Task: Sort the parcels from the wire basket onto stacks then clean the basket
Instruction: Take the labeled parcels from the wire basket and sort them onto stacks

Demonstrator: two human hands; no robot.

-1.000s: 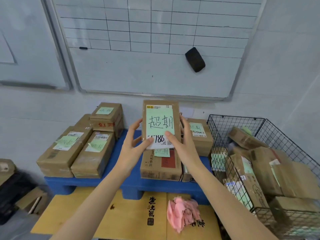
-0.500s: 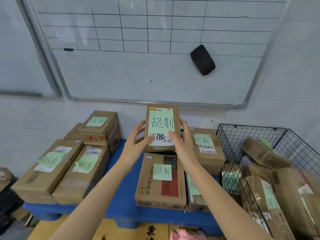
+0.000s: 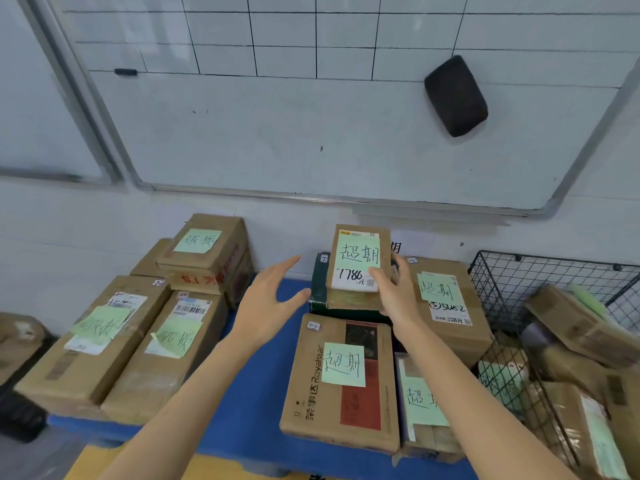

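Right hand (image 3: 394,303) pinches green-noted brown cardboard parcel (image 3: 356,258) atop dark green box (image 3: 318,285) | left hand (image 3: 270,306) spread, clear, at parcel's 8 o'clock

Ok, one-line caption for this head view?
Right hand holds a green-noted parcel on a dark box on the blue platform; left hand open beside it, wire basket at right.

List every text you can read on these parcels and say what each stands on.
"超期": green note on small parcel
"1786": its white label
"Royalstar": front box
"破损": note on top left box
Barcode label: print too small to read
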